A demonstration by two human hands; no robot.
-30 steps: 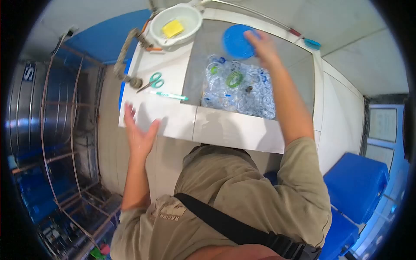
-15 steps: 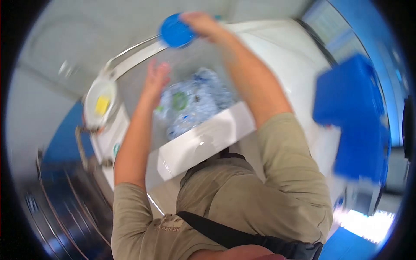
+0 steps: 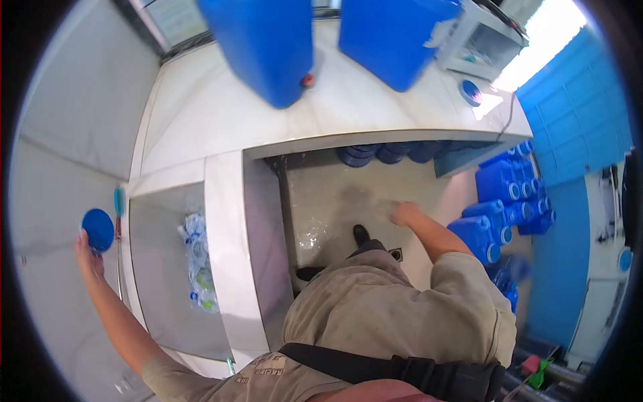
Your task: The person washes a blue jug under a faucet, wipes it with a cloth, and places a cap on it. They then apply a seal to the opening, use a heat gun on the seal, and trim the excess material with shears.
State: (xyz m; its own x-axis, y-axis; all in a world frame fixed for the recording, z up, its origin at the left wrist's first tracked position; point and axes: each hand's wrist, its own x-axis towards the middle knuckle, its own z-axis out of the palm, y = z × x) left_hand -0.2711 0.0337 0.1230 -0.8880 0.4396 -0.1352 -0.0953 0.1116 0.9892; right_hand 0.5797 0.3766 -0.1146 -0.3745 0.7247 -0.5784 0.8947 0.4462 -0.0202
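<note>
At the far left, my left hand (image 3: 89,260) is closed on the edge of a round blue bowl-like thing (image 3: 98,230), holding it up against the pale wall. Right of it lies a sink basin (image 3: 157,268) with a heap of clear and bluish plastic bottles (image 3: 199,258) inside. My right hand (image 3: 406,214) hangs over the wet floor, away from any object. Its fingers are blurred, so whether they are closed does not show. Nothing can be made out in it.
Two large blue jugs (image 3: 264,47) stand on the white counter (image 3: 194,100), with a round blue cap (image 3: 470,93) by a white box (image 3: 479,47). Several blue jugs (image 3: 495,214) crowd the floor at the right. A floor drain (image 3: 396,254) is near my foot.
My view has turned right, away from the sink. The round blue thing has passed from my right hand to my left, and my right hand has swung out over the floor.
</note>
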